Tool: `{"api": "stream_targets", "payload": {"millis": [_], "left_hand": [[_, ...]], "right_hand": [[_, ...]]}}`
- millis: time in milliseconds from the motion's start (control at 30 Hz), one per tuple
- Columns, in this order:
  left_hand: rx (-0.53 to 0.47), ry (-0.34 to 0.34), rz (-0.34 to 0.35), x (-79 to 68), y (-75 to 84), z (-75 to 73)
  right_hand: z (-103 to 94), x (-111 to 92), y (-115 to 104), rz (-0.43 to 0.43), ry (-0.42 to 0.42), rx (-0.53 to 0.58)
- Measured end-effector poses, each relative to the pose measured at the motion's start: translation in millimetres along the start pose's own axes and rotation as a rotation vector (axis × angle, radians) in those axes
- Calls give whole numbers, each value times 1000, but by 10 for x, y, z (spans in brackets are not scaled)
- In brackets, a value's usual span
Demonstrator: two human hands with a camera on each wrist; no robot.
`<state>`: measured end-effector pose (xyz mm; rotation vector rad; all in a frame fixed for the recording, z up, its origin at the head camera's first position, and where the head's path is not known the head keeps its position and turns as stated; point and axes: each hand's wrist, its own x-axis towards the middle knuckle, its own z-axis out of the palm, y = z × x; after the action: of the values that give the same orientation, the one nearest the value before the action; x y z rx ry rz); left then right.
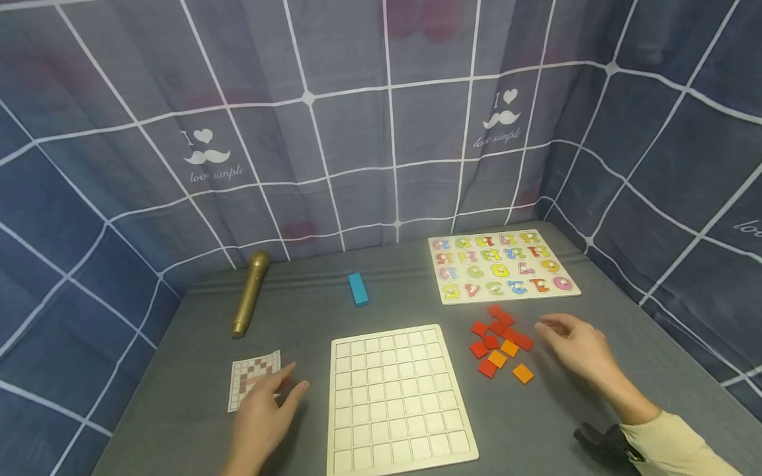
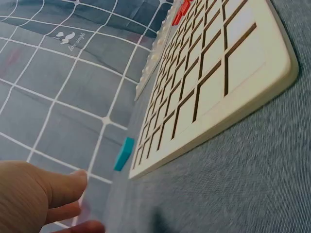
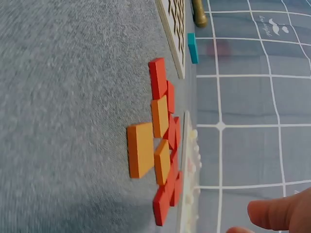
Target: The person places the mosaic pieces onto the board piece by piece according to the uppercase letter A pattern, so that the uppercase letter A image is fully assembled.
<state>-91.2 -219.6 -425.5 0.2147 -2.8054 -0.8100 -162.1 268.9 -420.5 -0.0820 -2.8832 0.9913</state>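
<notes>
A pale wooden grid board [image 1: 393, 400] of bare square cells lies in front of me. Left of it my left hand [image 1: 262, 413] hovers with relaxed fingers, partly covering a small paper card [image 1: 238, 390] printed with a brown and orange pattern. My right hand [image 1: 577, 347] is held just right of a loose pile of red square tiles [image 1: 479, 350] and orange square tiles [image 1: 523, 373], its fingers slightly bent with nothing between them. In the right wrist view the tiles [image 3: 141, 150] lie apart from the right thumb [image 3: 272, 213].
A number puzzle board [image 1: 500, 266] with pegged pieces lies at the back right. Behind the grid board is a blue block [image 1: 358, 289]. A gold microphone [image 1: 251, 294] lies at the back left. Checked curtain [image 1: 351, 132] surrounds the grey tabletop [image 1: 297, 324].
</notes>
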Motion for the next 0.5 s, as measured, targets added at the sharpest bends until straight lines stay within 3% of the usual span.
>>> {"api": "stream_targets", "payload": {"millis": [233,500], "left_hand": [[-189,-199,-85,58,10,123],[-357,-273,-160,111,43,219]], "right_hand": [[80,112,-14,79,-140,100],[190,267,-54,30,-131,120]]}}
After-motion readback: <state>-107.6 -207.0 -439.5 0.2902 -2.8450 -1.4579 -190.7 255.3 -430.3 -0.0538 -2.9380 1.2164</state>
